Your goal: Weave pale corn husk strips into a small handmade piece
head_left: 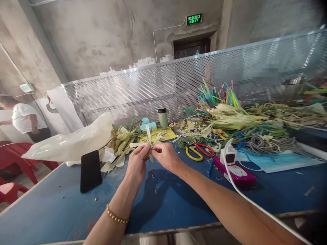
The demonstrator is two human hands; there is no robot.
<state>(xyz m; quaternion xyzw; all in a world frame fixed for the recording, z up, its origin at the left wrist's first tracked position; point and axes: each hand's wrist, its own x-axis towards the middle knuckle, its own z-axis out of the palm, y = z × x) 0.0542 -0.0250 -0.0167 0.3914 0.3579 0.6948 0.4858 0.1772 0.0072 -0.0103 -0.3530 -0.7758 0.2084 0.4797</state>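
Note:
Above the middle of the table, my left hand point(137, 161) pinches pale, flat strips that look like corn husk point(148, 132). One strip points up and another sticks out to the left, and they cross at my fingertips. My right hand point(165, 154) meets the left at this crossing, its thumb and fingers closed on the same strips. A greenish end hangs below the fingers. Just beyond the hands lies a yellow sheet point(168, 134) with plant scraps on it. Scissors point(199, 151) with one red and one yellow handle rest right of my right hand.
On the blue table point(51, 204) are a black phone point(91, 172), a plastic bag point(76, 141), a green bottle point(162, 118), a magenta box point(237, 173) with a white cable, a blue face mask point(283, 161) and heaped husks point(230, 115). A perforated metal screen point(127, 93) stands behind. A person point(28, 117) is far left.

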